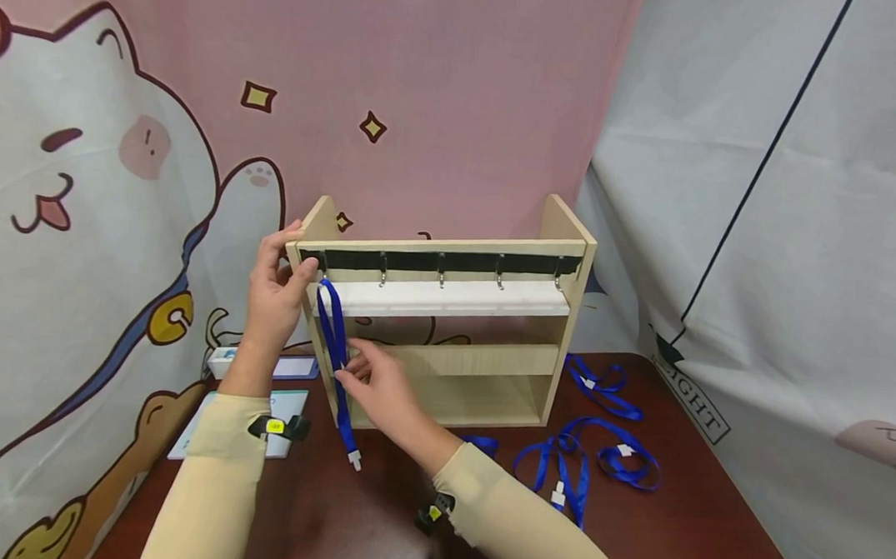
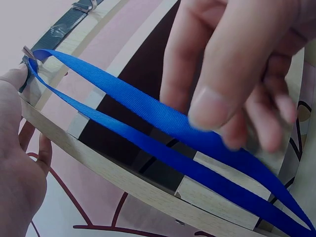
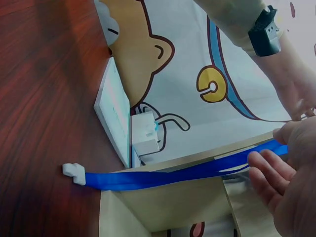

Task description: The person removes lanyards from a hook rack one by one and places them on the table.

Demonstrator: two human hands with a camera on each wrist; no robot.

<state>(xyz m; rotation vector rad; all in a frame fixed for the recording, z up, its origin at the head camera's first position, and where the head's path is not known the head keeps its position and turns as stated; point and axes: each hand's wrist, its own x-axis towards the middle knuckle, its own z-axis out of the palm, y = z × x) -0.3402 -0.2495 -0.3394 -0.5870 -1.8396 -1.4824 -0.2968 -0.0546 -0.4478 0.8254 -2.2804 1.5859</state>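
Observation:
A blue lanyard [image 1: 333, 333] hangs from the leftmost hook of a small wooden rack [image 1: 444, 359], its white plastic clip [image 1: 354, 459] at the bottom near the tabletop. My left hand [image 1: 275, 284] grips the rack's upper left corner, thumb at the front beside that hook and fingers around the outer side. Beside the middle of the hanging strap is my right hand [image 1: 383, 389], its fingers loosely spread. In the left wrist view the right thumb [image 2: 215, 106] overlaps the strap; whether it touches is unclear. Along the dark strip [image 1: 411, 262] sit several metal hooks.
More blue lanyards [image 1: 560, 464] lie loose on the dark red table [image 1: 377, 527] right of and in front of the rack. To the left are a white box [image 3: 144, 132], a blue-edged card holder [image 1: 296, 367] and a pale flat booklet [image 1: 283, 410]. Printed cloth stands behind.

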